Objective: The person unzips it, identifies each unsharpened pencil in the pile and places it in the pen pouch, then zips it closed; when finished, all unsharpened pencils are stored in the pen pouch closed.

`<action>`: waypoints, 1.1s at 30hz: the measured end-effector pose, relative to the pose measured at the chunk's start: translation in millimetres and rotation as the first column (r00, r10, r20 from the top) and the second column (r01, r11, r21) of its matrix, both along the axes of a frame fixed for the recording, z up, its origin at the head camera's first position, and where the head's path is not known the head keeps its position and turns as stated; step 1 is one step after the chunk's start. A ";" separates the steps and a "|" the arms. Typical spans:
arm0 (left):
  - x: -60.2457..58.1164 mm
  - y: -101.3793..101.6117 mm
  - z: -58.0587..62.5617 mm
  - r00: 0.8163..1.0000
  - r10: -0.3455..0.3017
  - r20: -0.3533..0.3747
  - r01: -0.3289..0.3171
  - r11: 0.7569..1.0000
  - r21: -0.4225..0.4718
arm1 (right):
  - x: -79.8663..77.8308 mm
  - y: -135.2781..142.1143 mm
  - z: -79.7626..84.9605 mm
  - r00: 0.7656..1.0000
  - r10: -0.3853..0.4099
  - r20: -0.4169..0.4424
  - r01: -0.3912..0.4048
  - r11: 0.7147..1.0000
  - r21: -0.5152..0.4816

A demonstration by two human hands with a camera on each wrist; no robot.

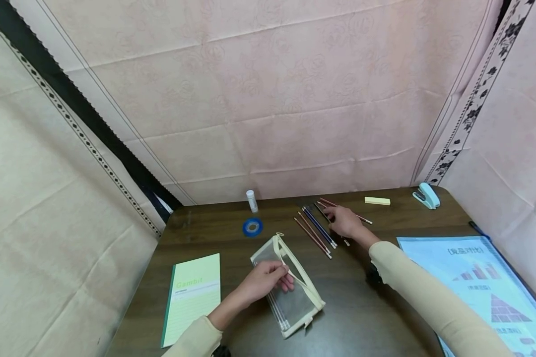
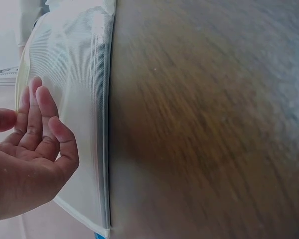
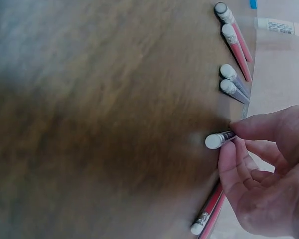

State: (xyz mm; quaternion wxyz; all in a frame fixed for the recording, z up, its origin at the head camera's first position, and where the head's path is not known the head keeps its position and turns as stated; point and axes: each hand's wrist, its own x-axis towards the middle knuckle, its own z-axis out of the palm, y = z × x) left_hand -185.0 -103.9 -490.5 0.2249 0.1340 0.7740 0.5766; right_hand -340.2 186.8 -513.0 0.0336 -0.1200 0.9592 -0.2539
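Observation:
A cream-edged mesh pencil case (image 1: 297,310) lies slanted in the middle of the desk. My left hand (image 1: 260,282) is over it, thumb and index finger pinching the cream rim of its opening; the other fingers curve loosely over the mesh (image 2: 45,45). Farther back, my right hand (image 1: 345,222) pinches a black pencil (image 3: 219,140) between thumb and fingertips, its white eraser end towards me. To the left of that hand lie two blue pencils (image 1: 317,224) and two red pencils (image 1: 310,234). Two more red pencils (image 3: 207,214) lie on its other side.
A blue tape roll (image 1: 252,227) and a glue stick (image 1: 252,201) are behind the case. A notebook (image 1: 194,297) lies left. Yellow sticky notes (image 1: 377,201) and a light-blue stapler (image 1: 427,196) sit back right, a blue folder (image 1: 464,287) front right. Cloth curtains (image 1: 286,99) surround the desk.

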 end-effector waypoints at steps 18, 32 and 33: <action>-0.8 1.1 0.3 1.000 0.014 0.013 -0.014 1.000 -0.010 | 1.3 -4.1 -3.2 0.996 -0.076 -0.040 0.077 0.997 0.016; -3.7 1.5 0.4 1.000 0.004 0.007 -0.003 1.000 -0.026 | 4.2 -11.7 -2.0 0.992 -0.101 -0.070 0.105 0.993 0.046; -3.7 1.7 0.2 1.000 0.002 0.006 -0.002 1.000 -0.029 | 4.7 -12.1 -1.5 0.992 -0.103 -0.076 0.107 0.993 0.044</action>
